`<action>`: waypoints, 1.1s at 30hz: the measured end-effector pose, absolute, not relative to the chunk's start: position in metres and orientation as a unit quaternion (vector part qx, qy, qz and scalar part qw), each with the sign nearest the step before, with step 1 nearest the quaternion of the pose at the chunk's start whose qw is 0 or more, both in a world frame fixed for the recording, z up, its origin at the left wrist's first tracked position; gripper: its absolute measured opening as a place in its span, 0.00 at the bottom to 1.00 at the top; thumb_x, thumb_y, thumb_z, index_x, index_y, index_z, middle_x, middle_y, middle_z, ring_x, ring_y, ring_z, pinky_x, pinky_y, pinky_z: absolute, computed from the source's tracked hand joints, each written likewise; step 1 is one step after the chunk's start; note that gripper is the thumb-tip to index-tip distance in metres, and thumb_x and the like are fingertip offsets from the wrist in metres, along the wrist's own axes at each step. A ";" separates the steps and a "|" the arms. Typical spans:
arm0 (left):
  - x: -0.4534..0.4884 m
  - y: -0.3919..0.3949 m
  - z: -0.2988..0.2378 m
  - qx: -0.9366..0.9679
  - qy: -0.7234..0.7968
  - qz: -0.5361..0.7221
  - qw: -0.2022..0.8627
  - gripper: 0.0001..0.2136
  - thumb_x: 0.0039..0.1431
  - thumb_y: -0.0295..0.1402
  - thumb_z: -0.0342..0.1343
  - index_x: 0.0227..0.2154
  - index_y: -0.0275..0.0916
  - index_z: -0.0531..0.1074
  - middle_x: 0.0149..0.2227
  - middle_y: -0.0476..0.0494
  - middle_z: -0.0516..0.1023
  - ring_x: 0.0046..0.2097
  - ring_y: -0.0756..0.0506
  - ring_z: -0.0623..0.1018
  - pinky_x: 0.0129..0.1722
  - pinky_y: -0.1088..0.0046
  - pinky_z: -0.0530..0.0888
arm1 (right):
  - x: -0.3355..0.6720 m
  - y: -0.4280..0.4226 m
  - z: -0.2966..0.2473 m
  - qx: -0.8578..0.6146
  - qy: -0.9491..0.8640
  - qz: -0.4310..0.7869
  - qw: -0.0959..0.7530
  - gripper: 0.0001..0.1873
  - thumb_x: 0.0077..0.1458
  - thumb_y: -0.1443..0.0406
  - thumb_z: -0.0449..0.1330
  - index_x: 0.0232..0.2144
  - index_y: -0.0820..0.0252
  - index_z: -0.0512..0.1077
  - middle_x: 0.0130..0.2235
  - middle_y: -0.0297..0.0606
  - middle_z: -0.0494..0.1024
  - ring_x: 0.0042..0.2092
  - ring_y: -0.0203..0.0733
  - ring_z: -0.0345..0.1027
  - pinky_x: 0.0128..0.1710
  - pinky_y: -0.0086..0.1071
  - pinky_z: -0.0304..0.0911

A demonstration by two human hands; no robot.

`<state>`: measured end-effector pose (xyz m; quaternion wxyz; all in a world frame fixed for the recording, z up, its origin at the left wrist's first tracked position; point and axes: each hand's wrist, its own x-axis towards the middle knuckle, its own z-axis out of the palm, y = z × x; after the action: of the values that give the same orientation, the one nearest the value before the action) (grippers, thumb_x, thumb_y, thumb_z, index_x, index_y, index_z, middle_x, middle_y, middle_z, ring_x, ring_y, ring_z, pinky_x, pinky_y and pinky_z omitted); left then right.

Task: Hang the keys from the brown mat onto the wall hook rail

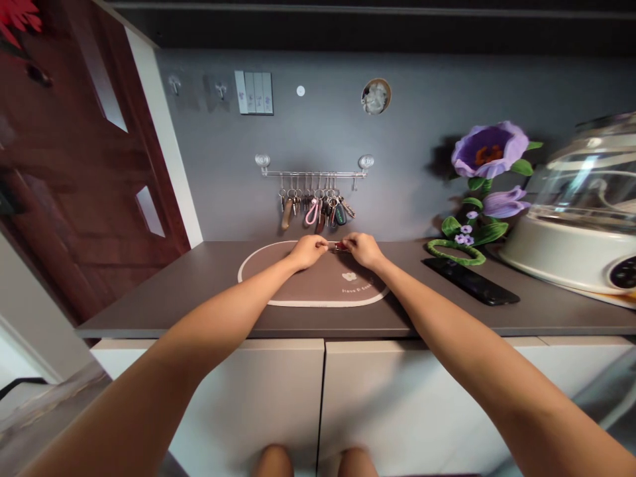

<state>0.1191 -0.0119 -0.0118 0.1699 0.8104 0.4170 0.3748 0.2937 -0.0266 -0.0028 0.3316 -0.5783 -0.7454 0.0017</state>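
Observation:
My right hand is closed in a pinch on a small red item with a metal end, perhaps a key tag, held just above the mat. Facing it from the left, my left hand has its thumb and fingers pressed together; anything between them is too small to make out. A narrow gap separates the two hands. Below them lies a brown oval mat with a pale rim and a printed flower. Behind the hands, several bunches of keys hang from a clear hook rail on the wall.
On the grey counter, a black phone lies to the right, near a purple artificial flower with a green ring base. A white appliance with a clear dome stands at far right. White cabinet doors are below.

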 end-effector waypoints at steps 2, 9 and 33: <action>0.119 -0.014 -0.010 0.819 0.413 0.368 0.152 0.09 0.51 0.30 0.51 0.34 0.36 0.74 0.37 0.43 0.77 0.38 0.47 0.74 0.41 0.72 0.69 | 0.291 -0.030 -0.001 -0.559 -0.756 -0.005 0.341 0.11 0.52 0.68 0.50 0.29 0.61 0.73 0.31 0.37 0.76 0.32 0.36 0.66 0.33 0.27 0.56; 0.118 -0.011 -0.012 0.826 0.407 0.369 0.127 0.11 0.51 0.35 0.53 0.34 0.37 0.75 0.34 0.44 0.78 0.35 0.48 0.75 0.37 0.74 0.68 | 0.282 -0.036 0.003 -0.505 -0.777 -0.027 0.375 0.11 0.53 0.67 0.50 0.29 0.60 0.72 0.32 0.38 0.76 0.33 0.36 0.67 0.35 0.28 0.57; 0.117 -0.011 -0.004 0.807 0.378 0.447 0.082 0.10 0.52 0.29 0.49 0.26 0.35 0.75 0.29 0.46 0.77 0.31 0.49 0.72 0.33 0.76 0.65 | 0.277 -0.026 -0.008 -0.492 -0.637 0.268 0.529 0.08 0.50 0.64 0.51 0.26 0.62 0.68 0.18 0.31 0.67 0.17 0.30 0.59 0.20 0.26 0.58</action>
<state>0.1169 -0.0106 -0.0037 0.0817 0.8065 0.3782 0.4470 0.2770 -0.0257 -0.0078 0.5292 -0.4925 -0.6369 0.2679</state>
